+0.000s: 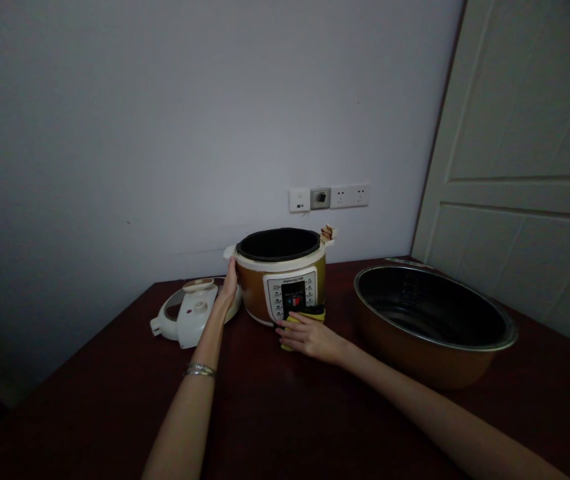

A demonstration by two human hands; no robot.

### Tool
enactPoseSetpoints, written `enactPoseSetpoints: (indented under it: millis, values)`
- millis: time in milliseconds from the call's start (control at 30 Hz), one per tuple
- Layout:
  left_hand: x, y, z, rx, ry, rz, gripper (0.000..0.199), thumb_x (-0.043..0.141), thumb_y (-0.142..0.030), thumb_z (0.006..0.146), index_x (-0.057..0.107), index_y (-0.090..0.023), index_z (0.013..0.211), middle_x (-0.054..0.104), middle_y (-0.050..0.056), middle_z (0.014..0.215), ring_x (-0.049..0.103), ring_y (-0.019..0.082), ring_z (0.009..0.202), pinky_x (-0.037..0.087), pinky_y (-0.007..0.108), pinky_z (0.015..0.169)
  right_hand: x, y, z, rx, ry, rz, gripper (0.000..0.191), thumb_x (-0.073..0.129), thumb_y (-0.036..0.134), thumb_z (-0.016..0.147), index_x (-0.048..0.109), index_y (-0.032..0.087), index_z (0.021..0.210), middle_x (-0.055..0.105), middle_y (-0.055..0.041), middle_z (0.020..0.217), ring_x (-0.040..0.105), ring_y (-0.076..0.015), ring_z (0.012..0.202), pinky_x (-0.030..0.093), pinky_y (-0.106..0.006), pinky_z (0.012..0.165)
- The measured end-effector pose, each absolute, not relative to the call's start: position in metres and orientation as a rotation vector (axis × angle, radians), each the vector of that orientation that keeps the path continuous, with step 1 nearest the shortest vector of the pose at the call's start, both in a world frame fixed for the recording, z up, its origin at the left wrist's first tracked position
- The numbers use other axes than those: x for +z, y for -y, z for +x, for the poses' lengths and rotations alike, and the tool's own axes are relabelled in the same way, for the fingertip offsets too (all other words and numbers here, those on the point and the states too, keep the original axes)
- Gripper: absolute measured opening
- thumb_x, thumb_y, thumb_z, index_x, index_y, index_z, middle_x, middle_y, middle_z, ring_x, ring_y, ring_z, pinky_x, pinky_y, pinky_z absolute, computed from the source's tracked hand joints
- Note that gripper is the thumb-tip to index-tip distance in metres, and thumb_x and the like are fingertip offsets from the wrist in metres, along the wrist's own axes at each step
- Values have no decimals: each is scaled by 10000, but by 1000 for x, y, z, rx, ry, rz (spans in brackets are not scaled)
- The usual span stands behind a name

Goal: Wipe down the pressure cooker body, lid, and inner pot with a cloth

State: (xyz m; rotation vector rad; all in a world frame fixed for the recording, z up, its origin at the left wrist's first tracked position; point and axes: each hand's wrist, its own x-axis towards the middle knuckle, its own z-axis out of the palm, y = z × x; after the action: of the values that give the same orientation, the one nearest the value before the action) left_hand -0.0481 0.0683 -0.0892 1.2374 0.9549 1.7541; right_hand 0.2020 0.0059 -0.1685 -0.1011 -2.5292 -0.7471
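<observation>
Left hand (229, 287) steadied cooker body (255, 290) on table (259, 427), btwn lid (197, 313) and inner pot (429, 327); right hand (313, 339) gripped yellow cloth (292, 327) vs. cooker's lower front, below ctrl panel (293, 297).

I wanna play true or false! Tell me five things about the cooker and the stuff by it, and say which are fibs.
1. The left hand touches the round brown-and-white electric cooker. True.
2. The yellow-and-black cloth is under the left hand. False: the right hand has it, at the cooker's front.
3. The big copper-brown pot with a dark inside stands beside the cooker. True.
4. The white plastic lid is on the cooker. False: it lies on the dark red table.
5. A silvery bracelet is on the left wrist. True.
</observation>
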Motion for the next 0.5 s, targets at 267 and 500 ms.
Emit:
enactPoseSetpoints:
  millis: [267,500]
  values:
    - [-92,-73,-50,1782,-946,1273,509,333,-522,910,578,-230,1247,464,2,1404,347,182,1349,210,330,1144,-102,2,218,-716,2049,-470,347,471,121,896,605,250,1190,555,-88,1283,379,-287,1277,316,-568,1027]
    - [-93,-73,-51,1751,-954,1257,525,315,-535,912,579,-225,1244,463,-10,1405,325,162,1359,191,277,1146,-115,-9,218,-465,1921,-603,495,477,22,808,605,270,1217,545,-100,1037,482,-238,963,472,-415,807]
